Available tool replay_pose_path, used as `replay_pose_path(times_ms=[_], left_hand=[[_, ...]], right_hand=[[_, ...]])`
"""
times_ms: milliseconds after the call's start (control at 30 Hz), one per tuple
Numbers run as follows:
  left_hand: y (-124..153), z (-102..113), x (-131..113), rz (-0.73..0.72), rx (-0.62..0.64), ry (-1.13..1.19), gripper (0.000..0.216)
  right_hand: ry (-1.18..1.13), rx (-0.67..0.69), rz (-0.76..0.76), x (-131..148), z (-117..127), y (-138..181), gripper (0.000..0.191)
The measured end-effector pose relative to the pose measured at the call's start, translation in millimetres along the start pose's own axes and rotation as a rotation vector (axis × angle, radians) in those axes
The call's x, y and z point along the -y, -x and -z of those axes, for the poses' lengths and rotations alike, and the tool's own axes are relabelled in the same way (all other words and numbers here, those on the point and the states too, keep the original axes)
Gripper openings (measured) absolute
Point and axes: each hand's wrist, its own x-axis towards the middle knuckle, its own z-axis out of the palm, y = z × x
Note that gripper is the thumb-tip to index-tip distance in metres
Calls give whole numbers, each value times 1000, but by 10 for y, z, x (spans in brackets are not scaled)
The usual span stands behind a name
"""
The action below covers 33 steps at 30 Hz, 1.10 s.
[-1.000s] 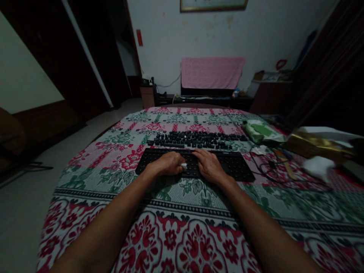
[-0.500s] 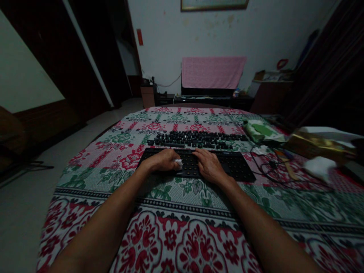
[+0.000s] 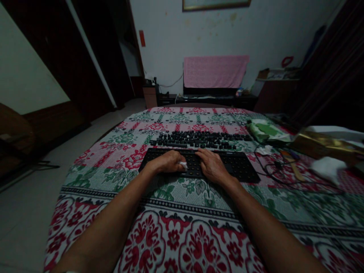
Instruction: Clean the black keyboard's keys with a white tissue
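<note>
A black keyboard with its keycaps off lies across the patterned cloth, small round key posts showing in rows. My left hand is closed around a crumpled white wipe, pressed to the keyboard left of its middle. Fingers stretched out, my right hand lies flat over the keyboard's middle and holds nothing; it covers part of the rows. Just beyond the keyboard, many loose black keycaps are spread in a band, with a long space bar at the near side.
To the right are a green-and-white wipes pack, a crumpled tissue, a black cable, a brush-like wooden tool, a white wad and a gold box. The tablecloth covers the round-edged table.
The whole view has shifted slightly, so everything sits a little further right. My left hand and the wipe have barely moved on the keyboard; my right hand stays in place.
</note>
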Motion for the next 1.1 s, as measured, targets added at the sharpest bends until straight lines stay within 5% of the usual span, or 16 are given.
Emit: replay_pose_path(times_ms=[800, 1100], left_hand=[[-34, -48, -221, -36, -29, -142, 9], [23, 56, -74, -24, 28, -11, 12]], right_hand=[[12, 5, -9, 9, 11, 1, 42], [-2, 5, -8, 5, 3, 0, 42]])
